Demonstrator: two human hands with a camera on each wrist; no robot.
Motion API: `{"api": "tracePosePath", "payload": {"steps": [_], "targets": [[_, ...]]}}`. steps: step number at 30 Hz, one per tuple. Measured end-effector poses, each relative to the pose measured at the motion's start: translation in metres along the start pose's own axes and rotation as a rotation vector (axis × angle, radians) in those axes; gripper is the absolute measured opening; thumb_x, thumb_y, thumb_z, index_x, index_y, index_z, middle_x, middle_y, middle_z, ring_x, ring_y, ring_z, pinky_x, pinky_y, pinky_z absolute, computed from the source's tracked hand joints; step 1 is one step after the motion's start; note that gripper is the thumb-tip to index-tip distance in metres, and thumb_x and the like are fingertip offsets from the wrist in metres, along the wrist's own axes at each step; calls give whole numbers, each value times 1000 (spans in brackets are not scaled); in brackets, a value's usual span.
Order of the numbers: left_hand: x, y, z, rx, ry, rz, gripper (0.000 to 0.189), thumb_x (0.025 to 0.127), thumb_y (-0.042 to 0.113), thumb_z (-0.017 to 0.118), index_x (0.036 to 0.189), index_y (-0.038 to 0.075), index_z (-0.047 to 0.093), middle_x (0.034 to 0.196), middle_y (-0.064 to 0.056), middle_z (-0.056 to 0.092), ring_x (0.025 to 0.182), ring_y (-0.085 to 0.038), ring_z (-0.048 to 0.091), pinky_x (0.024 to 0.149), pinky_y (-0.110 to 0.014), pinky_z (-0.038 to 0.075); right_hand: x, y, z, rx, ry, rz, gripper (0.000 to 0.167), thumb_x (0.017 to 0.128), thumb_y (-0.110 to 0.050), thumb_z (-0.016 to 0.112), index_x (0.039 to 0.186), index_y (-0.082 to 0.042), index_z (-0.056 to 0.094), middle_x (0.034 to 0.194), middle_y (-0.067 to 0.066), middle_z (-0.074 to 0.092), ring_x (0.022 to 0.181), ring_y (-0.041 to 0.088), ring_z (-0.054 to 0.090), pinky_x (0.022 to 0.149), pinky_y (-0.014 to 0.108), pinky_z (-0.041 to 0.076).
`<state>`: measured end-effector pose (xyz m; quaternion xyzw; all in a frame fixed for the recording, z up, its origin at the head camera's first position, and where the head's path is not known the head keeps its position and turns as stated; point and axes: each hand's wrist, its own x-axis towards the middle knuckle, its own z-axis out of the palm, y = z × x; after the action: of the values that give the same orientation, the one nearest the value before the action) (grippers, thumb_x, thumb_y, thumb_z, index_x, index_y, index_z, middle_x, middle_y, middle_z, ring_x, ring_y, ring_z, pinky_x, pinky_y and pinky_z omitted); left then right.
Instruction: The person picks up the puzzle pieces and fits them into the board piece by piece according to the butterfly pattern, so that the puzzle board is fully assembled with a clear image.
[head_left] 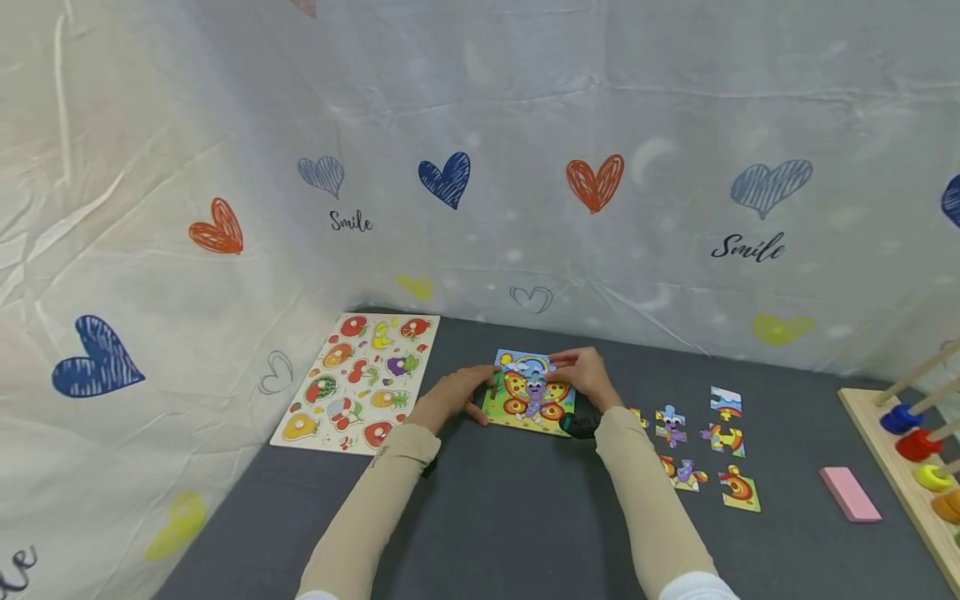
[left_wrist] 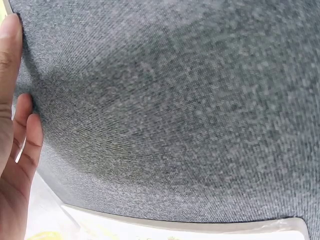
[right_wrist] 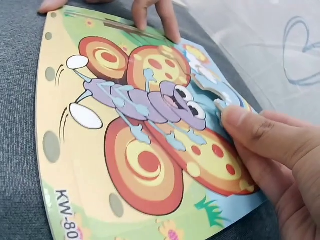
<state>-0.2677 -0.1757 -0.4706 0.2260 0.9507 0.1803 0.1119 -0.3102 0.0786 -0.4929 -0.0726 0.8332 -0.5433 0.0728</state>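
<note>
A square board with a purple butterfly picture [head_left: 534, 402] lies on the dark table. My left hand [head_left: 453, 397] is at its left side, thumb by the near corner and fingertips resting on the edge; in the left wrist view the fingers [left_wrist: 31, 135] look fairly straight. At the upper right of the board, my right hand [head_left: 587, 377] pinches a small puzzle piece [right_wrist: 218, 103] between thumb and fingers. This piece sits over the sky part, beside the butterfly's head, and is mostly hidden by the thumb. A curved cut edge shows next to it.
Several loose puzzle pieces [head_left: 726, 442] lie to the right, partly behind the right forearm. A pink block [head_left: 851, 494] and a wooden peg stand with coloured rings [head_left: 870, 417] are farther right. At left lies a white fruit board [head_left: 322, 433]. A printed curtain [head_left: 525, 108] hangs behind.
</note>
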Motion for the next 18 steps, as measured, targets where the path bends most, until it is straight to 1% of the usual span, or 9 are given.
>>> {"api": "tracePosePath", "payload": {"steps": [2,4,6,7,9,11,13,14,18], "targets": [[0,1,0,-3,-5,-5,55,68,29,85,111,12,56,149,1,41,91,-23,53,83,-41,44,0,-3,0,-31,5,8,37,79,-12,79,112,1,70,97,16,72,84,24,69,75,35,56],[1,1,0,-5,-2,3,57,68,29,85,114,12,56,146,0,44,95,-23,54,85,-43,45,0,-7,1,-53,10,24,36,79,-12,80,111,1,71,96,15,72,84,24,68,75,35,55],[2,2,0,-13,-3,9,63,68,29,85,121,12,55,141,-2,49,94,-23,54,86,-44,44,0,-11,1,-79,14,34,35,79,-12,80,111,1,71,96,16,72,83,23,68,75,35,55],[2,2,0,-17,-4,9,67,68,29,85,125,12,54,139,-2,52,92,-22,54,87,-44,44,0,-13,2,-86,15,43,35,79,-12,80,110,1,71,95,15,72,82,23,68,74,35,55],[3,2,0,-25,-3,7,67,69,29,85,126,13,54,135,-2,54,82,-21,55,84,-42,44,0,-16,2,-106,13,50,35,79,-11,80,111,1,71,95,15,72,81,23,68,72,34,55],[3,1,0,-25,-4,-5,63,69,29,84,122,13,54,137,-1,53,70,-19,51,80,-40,43,1,-18,3,-130,10,43,35,79,-11,79,111,2,71,96,16,71,80,23,67,70,34,55],[3,0,0,-13,-4,-15,56,69,29,84,113,13,54,141,1,49,66,-16,48,77,-37,42,1,-19,4,-144,6,38,36,80,-11,79,112,2,70,97,16,71,79,23,66,69,34,55],[2,0,0,-9,-2,-17,53,68,29,84,109,13,53,144,1,47,66,-16,47,76,-37,42,2,-20,5,-156,7,33,36,79,-11,79,112,2,70,97,16,71,79,24,66,68,33,54],[2,0,1,-8,-1,-19,53,68,29,85,106,13,52,146,1,44,69,-17,47,76,-38,42,1,-20,7,-186,13,41,35,79,-9,79,112,1,70,97,15,69,82,24,64,68,33,54]]}}
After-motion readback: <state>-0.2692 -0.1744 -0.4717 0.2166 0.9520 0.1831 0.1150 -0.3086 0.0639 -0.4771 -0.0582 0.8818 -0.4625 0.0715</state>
